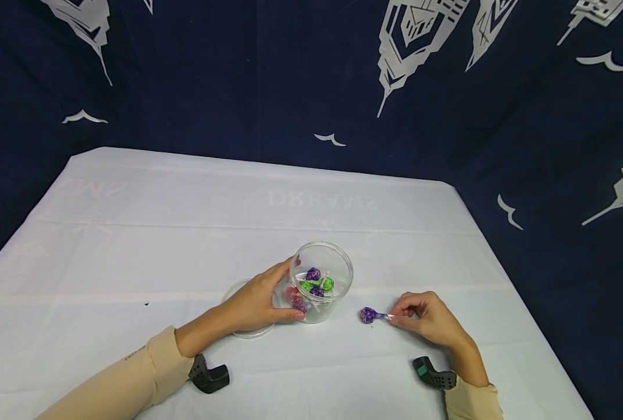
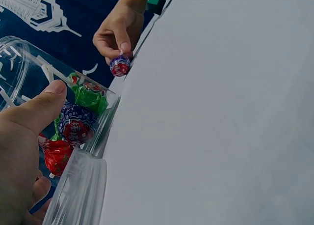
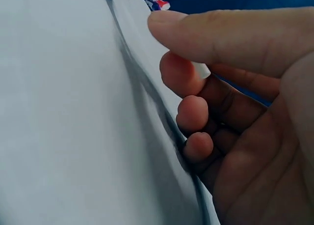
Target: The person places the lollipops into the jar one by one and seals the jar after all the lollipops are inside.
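My left hand (image 1: pixel 256 300) grips a clear plastic jar (image 1: pixel 319 315) from its left side, thumb and fingers around the wall. The jar has no lid on and holds several wrapped lollipops, among them purple (image 1: pixel 313 274), green (image 1: pixel 328 284) and red (image 2: pixel 58 156) ones. A clear round lid (image 2: pixel 81 190) lies on the table beside the jar, partly hidden under my left hand and forearm. To the right of the jar, my right hand (image 1: pixel 429 318) pinches a purple lollipop (image 1: pixel 367 315) by its white stick between thumb and index finger, its wrapped head pointing left towards the jar.
A white cloth (image 1: pixel 133 256) with faint lettering covers the table. Behind and to the right hangs a dark blue curtain (image 1: pixel 212 87) with white building and bird prints. Black wrist devices (image 1: pixel 209 376) sit on both wrists. A tiny dark speck (image 1: pixel 146 304) lies on the left side.
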`<state>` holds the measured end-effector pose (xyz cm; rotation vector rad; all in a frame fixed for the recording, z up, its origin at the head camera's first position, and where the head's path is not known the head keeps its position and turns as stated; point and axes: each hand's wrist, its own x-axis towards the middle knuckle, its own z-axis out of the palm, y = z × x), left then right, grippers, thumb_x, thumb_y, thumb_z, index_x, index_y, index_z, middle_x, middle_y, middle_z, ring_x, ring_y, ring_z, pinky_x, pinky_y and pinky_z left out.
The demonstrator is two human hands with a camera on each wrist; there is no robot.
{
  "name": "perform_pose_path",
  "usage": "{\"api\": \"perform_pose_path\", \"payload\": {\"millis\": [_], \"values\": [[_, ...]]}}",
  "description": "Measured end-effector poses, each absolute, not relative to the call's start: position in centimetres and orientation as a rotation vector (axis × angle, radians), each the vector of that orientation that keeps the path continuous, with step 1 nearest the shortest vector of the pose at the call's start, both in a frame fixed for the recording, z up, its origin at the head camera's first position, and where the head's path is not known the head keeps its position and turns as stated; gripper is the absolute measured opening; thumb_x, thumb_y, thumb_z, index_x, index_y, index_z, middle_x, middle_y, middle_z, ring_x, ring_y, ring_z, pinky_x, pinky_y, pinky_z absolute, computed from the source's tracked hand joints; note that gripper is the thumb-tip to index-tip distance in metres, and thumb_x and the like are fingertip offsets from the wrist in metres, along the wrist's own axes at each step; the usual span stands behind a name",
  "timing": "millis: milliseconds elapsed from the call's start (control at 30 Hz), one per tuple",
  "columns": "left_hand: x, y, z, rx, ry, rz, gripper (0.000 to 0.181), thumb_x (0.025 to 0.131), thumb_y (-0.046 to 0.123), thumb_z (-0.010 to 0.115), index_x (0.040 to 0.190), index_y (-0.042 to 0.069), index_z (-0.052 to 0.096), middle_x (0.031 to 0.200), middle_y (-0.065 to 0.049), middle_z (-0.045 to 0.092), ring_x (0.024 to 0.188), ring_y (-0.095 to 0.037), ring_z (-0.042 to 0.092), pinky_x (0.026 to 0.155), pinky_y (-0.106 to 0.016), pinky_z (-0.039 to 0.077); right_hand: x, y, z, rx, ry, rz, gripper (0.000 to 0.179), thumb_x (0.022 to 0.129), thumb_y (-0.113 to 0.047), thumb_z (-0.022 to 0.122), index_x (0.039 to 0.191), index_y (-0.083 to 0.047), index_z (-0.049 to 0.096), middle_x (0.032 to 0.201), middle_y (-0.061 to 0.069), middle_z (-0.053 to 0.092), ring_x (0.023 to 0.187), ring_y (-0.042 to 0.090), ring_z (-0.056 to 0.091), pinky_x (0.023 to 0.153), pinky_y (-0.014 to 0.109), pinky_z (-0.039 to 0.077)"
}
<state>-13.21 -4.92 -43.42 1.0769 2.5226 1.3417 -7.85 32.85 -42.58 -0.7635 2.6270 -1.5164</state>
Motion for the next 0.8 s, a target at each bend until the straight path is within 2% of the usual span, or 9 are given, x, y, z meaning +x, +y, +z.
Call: {"api": "perform_pose_path", "payload": {"millis": [267,600,800], "values": [[-13.18,-4.89,-43.29,1.07,2.523,1.334,0.104,0.077,0.041,0.085,0.156,0.007,0.027,0.153,-0.014,0.04,0.138,-0.034,0.039,0.11,-0.053,0.036,-7.74,32.71,-42.39,-0.689,2.68,-1.561,0.024,0.075,0.016,0.075,0.08,-0.007,0.072,0.074,0.004,0.065,0.07,0.006,0.055,0.059,0.021,0.047],[-13.2,-4.84,-43.3,1.067,2.53,1.324,0.104,0.077,0.04,0.085,0.156,0.006,0.026,0.153,-0.015,0.04,0.139,-0.034,0.039,0.11,-0.052,0.036,-7.89,32.55,-42.39,-0.827,2.626,-1.753,0.031,0.072,0.027,0.069,0.082,-0.001,0.072,0.074,0.009,0.063,0.071,0.009,0.054,0.06,0.02,0.046],[-13.15,-4.87,-43.31,1.069,2.531,1.32,0.104,0.077,0.041,0.085,0.156,0.007,0.026,0.153,-0.015,0.039,0.139,-0.034,0.039,0.109,-0.053,0.036,-7.91,32.49,-42.36,-0.803,2.634,-1.848,0.024,0.074,0.026,0.069,0.081,0.003,0.07,0.076,0.011,0.065,0.075,0.01,0.057,0.066,0.018,0.048]]}}
